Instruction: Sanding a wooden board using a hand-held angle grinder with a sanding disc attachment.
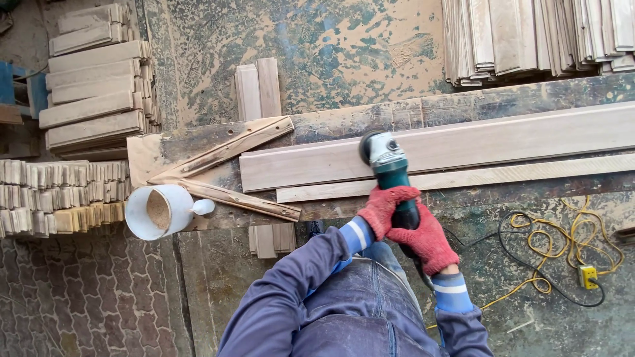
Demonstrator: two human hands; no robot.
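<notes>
I am holding a green grinder (pixel 390 173) with both hands, and its disc end is pointing to about 11 o'clock from my grip, sitting on the near edge of the wide board (pixel 463 145). That board is lying on the bench (pixel 331 125) with its long axis running from 9 o'clock to 3 o'clock, tilted slightly up at the right, so the tool's body is crossing it nearly square. A thinner strip (pixel 476 177) is lying just beside the board on my side. My left hand (pixel 383 208), in a red glove, is wrapped fully closed around the body and is nearer the disc; my right hand (pixel 426 241) is clamped closed further back, toward 5 o'clock, where the cord is leaving. Both forearms are reaching up from 6 o'clock, wrists angled inward.
</notes>
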